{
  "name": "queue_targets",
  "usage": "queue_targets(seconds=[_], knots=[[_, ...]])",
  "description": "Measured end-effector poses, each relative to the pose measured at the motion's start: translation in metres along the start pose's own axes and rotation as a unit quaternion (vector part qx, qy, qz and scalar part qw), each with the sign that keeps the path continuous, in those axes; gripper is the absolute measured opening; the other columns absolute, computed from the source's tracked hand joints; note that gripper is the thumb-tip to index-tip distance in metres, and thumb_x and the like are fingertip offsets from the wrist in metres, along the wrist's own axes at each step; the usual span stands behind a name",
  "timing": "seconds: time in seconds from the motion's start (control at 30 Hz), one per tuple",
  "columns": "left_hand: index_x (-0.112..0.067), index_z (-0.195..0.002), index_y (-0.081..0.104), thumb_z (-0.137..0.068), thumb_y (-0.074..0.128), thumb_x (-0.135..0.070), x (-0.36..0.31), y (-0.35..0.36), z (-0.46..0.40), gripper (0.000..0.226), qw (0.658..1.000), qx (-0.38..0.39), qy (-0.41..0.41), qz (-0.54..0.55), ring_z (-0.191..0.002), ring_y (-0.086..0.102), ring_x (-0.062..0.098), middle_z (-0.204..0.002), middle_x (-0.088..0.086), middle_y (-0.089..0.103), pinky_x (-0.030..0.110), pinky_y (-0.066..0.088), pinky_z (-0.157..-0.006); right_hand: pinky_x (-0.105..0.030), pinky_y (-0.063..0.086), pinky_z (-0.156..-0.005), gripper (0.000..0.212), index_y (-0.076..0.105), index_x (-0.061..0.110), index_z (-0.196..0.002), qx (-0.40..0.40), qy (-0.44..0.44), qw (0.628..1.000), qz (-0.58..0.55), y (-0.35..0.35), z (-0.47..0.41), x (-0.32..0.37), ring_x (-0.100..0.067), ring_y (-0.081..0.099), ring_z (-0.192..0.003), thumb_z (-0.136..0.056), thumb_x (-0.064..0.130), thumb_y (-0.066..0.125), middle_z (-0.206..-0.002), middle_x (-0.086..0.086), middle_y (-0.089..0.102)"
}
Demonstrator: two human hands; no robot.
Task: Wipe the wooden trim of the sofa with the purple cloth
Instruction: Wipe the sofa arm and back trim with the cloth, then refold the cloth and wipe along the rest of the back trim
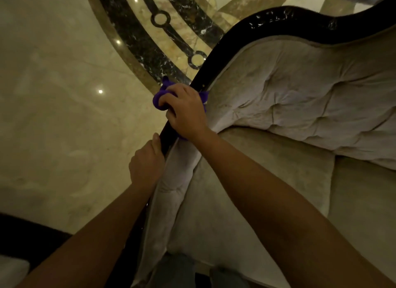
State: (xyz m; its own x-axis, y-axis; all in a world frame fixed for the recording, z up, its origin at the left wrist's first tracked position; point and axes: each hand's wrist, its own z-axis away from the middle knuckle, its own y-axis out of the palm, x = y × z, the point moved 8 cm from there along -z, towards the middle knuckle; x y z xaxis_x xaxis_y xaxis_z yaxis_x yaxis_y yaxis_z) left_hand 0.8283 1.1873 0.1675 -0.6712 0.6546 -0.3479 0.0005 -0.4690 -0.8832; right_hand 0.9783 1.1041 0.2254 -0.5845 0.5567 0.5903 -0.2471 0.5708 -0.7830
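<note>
On wooden trim point(216, 52) of sofa point(310, 90), mid-rail: purple cloth point(159, 98) bunched, pressed to dark glossy rail. Right hand point(186, 111) clamped over cloth and trim together. Left hand point(146, 164) nearer along same trim, closed on bare rail, steadying; hands just apart. Advice: wrap cloth round rail's outer and upper faces, keep off tufted upholstery point(300, 99) beside trim. Stroke along rail toward far curved crest. Marble floor point(53, 84) beyond trim's outer side.

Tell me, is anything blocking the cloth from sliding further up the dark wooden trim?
Nothing visible does. The right hand presses the purple cloth on the wooden trim, which runs bare ahead.
</note>
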Motion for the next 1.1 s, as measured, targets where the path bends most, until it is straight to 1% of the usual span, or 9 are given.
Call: queue_targets(seconds=[0.1,0.23,0.43,0.5,0.63,0.73,0.83,0.97,1.1], knots=[[-0.006,-0.134,0.057,-0.112,0.021,-0.035,0.001,-0.002,0.002,0.051,1.000,-0.013,0.008,-0.013,-0.102,0.065,0.043,-0.114,0.023,0.070,0.038,0.038,-0.076,-0.056,0.041,-0.113,0.028,0.075,0.008,-0.113,-0.032,0.008,0.999,0.007,-0.002,0.017,0.002,-0.044,0.052,-0.135,-0.085,0.002,0.075,-0.133,-0.019,0.066],[-0.010,-0.116,0.065,-0.110,0.021,-0.041,0.006,-0.011,0.006,0.053,0.994,-0.068,-0.023,0.080,-0.097,0.067,0.038,-0.105,0.016,0.072,0.036,0.039,-0.075,-0.060,0.042,-0.111,0.030,0.075,0.008,-0.117,-0.074,0.042,0.996,0.014,0.002,0.049,0.011,-0.047,0.048,-0.140,-0.088,0.001,0.075,-0.139,-0.021,0.063],[-0.016,-0.143,0.044,-0.105,0.034,-0.049,0.009,-0.032,0.014,0.051,0.950,-0.136,-0.009,0.282,-0.108,0.048,-0.005,-0.146,0.008,0.050,0.028,0.043,-0.084,-0.058,0.049,-0.096,0.031,0.076,0.012,-0.115,-0.040,0.094,0.995,0.007,0.001,0.076,0.038,-0.046,0.053,-0.130,-0.085,0.003,0.076,-0.135,-0.019,0.064],[-0.012,-0.144,0.044,-0.106,0.040,-0.041,0.005,-0.037,0.023,0.049,0.951,-0.138,0.007,0.276,-0.116,0.049,0.002,-0.147,0.012,0.049,0.027,0.046,-0.089,-0.052,0.053,-0.091,0.029,0.074,0.013,-0.114,-0.004,0.098,0.995,0.004,-0.006,0.085,0.041,-0.040,0.052,-0.127,-0.085,0.005,0.073,-0.134,-0.016,0.063],[-0.004,-0.142,0.047,-0.105,0.049,-0.026,-0.021,-0.047,0.053,0.044,0.961,-0.120,0.062,0.242,-0.134,0.047,0.030,-0.145,0.016,0.050,0.049,0.042,-0.110,-0.039,0.051,-0.078,0.021,0.070,0.023,-0.104,0.093,0.156,0.983,-0.025,-0.034,0.108,0.039,-0.025,0.057,-0.106,-0.085,0.015,0.072,-0.116,-0.005,0.062],[-0.013,-0.147,0.041,-0.102,0.050,-0.035,-0.046,-0.048,0.091,0.051,0.942,-0.058,0.081,0.321,-0.131,0.049,0.020,-0.146,0.010,0.046,0.037,0.048,-0.104,-0.034,0.051,-0.076,0.022,0.070,0.026,-0.102,0.081,0.259,0.958,-0.091,-0.076,0.162,0.022,-0.019,0.062,-0.091,-0.081,0.020,0.075,-0.104,-0.001,0.068],[-0.027,-0.150,0.038,-0.091,0.050,-0.058,-0.065,-0.030,0.136,0.068,0.922,0.078,0.078,0.371,-0.117,0.054,-0.012,-0.144,-0.002,0.051,0.021,0.047,-0.091,-0.022,0.049,-0.070,0.027,0.066,0.029,-0.102,0.008,0.382,0.903,-0.197,-0.129,0.248,0.003,-0.011,0.063,-0.084,-0.082,0.013,0.075,-0.099,0.009,0.068],[-0.026,-0.149,0.038,-0.094,0.055,-0.060,-0.106,0.027,0.229,0.067,0.883,0.328,0.110,0.316,-0.118,0.062,0.015,-0.134,-0.002,0.057,0.045,0.053,-0.102,-0.026,0.059,-0.060,0.032,0.062,0.030,-0.106,-0.107,0.505,0.766,-0.383,-0.186,0.369,-0.003,-0.010,0.073,-0.073,-0.087,0.006,0.071,-0.105,-0.003,0.071],[-0.025,-0.144,0.046,-0.097,0.063,-0.046,-0.169,0.058,0.340,0.054,0.828,0.439,0.175,0.302,-0.114,0.067,0.016,-0.131,0.000,0.064,0.037,0.060,-0.090,-0.021,0.056,-0.054,0.038,0.065,0.033,-0.110,-0.193,0.527,0.700,-0.442,-0.239,0.479,0.004,-0.009,0.075,-0.068,-0.078,0.014,0.074,-0.091,0.004,0.078]])
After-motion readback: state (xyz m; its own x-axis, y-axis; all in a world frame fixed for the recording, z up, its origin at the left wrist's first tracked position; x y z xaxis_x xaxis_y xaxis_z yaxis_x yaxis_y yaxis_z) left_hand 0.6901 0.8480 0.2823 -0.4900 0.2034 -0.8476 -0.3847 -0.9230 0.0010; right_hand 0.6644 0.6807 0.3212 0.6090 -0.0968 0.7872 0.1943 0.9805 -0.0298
